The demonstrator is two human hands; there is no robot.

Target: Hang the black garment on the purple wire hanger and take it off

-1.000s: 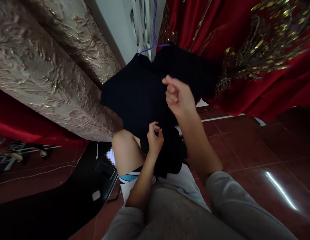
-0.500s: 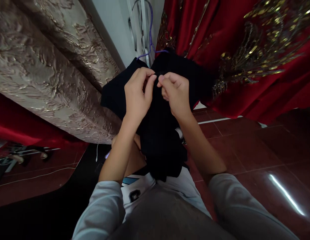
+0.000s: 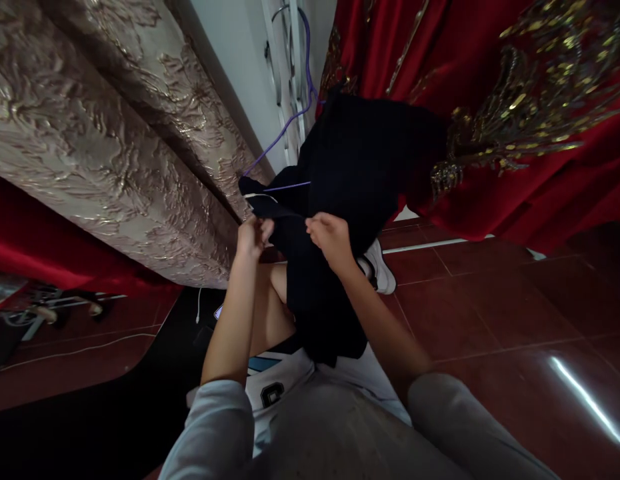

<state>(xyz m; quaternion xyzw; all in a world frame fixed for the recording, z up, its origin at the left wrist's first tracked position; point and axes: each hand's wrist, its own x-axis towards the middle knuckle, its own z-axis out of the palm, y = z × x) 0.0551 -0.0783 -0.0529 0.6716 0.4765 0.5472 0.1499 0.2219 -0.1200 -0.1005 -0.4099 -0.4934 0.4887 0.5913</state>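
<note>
A black garment (image 3: 360, 167) hangs on a purple wire hanger (image 3: 285, 123) in front of me, its lower part draped down over my lap. My left hand (image 3: 251, 237) is closed on the garment's left edge, just below the hanger's bottom wire. My right hand (image 3: 327, 235) pinches the black cloth a hand's width to the right. Both hands sit at the same height above my bare knee (image 3: 273, 293). The hanger's hook runs up by a white metal grille (image 3: 285, 67).
A beige embossed curtain (image 3: 90, 133) fills the left. Red cloth with gold sequins (image 3: 515, 113) hangs at the right. A white shoe (image 3: 383, 270) rests on the red tiled floor (image 3: 490, 307). A black seat (image 3: 115, 400) with a phone and cable lies at lower left.
Both hands have dropped from the garment's top to its lower left edge. The garment's left side has slipped down, baring the purple hanger's arm and bottom wire.
</note>
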